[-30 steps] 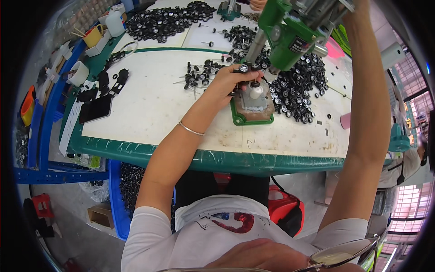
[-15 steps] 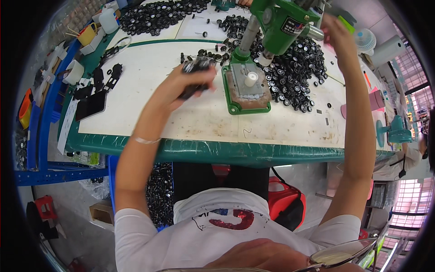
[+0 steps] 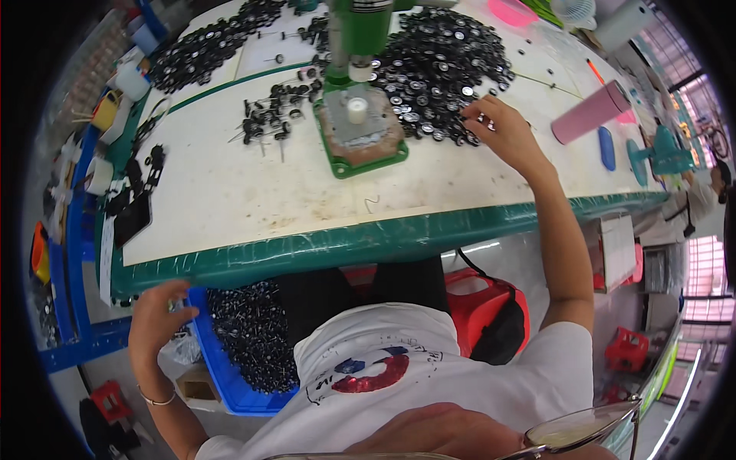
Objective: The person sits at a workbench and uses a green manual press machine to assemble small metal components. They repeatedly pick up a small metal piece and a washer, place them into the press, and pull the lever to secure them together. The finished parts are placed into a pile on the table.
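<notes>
My left hand (image 3: 162, 314) hangs off the table's front edge, beside a blue bin (image 3: 201, 330) of dark small parts. Its fingers are apart and hold nothing. At the right side of a heap of small black wheels (image 3: 437, 65), my right hand (image 3: 506, 134) has its fingers bent together at the wheels; what lies between the fingertips is too small to make out. Left of that heap stands a green hand press (image 3: 364, 31), with a white cylindrical piece (image 3: 356, 110) upright on its base plate. Black wheels on thin metal pins (image 3: 264, 115) lie left of the press.
Another heap of black wheels (image 3: 195, 61) covers the far left. A phone (image 3: 133, 220) and black parts lie at the left edge. At the right are a pink tumbler (image 3: 586, 113), a blue object (image 3: 606, 149) and a small green fan (image 3: 667, 153). A red stool (image 3: 491, 307) stands below.
My left hand has let go of its bunch of dark parts and dropped toward the blue bin. Wheels on pins now lie left of the press. My right hand came down from the press handle to the heap.
</notes>
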`<state>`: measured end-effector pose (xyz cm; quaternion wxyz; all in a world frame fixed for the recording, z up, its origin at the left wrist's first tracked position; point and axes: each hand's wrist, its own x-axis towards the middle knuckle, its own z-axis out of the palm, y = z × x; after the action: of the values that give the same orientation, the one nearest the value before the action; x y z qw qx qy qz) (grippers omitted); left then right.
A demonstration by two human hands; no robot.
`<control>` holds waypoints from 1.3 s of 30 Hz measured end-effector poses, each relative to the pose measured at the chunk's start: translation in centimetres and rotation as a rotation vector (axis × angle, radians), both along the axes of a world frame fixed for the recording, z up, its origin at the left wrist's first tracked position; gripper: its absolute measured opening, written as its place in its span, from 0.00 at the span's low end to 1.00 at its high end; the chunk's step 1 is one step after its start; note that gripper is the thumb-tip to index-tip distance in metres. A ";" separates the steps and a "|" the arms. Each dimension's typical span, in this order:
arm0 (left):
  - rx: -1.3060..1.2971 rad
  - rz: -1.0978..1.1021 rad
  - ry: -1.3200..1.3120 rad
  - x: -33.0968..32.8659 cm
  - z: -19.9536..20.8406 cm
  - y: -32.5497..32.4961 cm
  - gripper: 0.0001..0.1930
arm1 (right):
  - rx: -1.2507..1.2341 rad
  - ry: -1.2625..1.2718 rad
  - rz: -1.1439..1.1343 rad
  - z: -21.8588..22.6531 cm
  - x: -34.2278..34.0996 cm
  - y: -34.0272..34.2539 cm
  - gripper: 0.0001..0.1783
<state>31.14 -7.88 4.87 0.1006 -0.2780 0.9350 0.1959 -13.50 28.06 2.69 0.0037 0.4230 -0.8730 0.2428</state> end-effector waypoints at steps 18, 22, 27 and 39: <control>-0.047 -0.034 0.745 -24.4 -8.4 1.0 0.10 | 0.061 0.146 -0.119 -1.6 2.9 1.2 0.10; 0.588 0.136 0.784 -23.5 -6.6 1.1 0.06 | -0.210 -0.269 -0.081 0.2 2.9 -1.8 0.13; 0.847 0.114 0.895 -26.1 -5.6 4.2 0.09 | -0.290 -0.690 0.094 0.8 3.4 -9.2 0.13; 1.130 0.077 1.038 -30.5 -7.6 6.4 0.07 | 0.148 -1.276 0.094 2.3 -0.4 -13.9 0.13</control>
<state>0.62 -1.47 -2.75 -0.2311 -0.0890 0.6100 0.7527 -13.93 14.15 5.01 -0.5563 0.2322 -0.6985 0.3856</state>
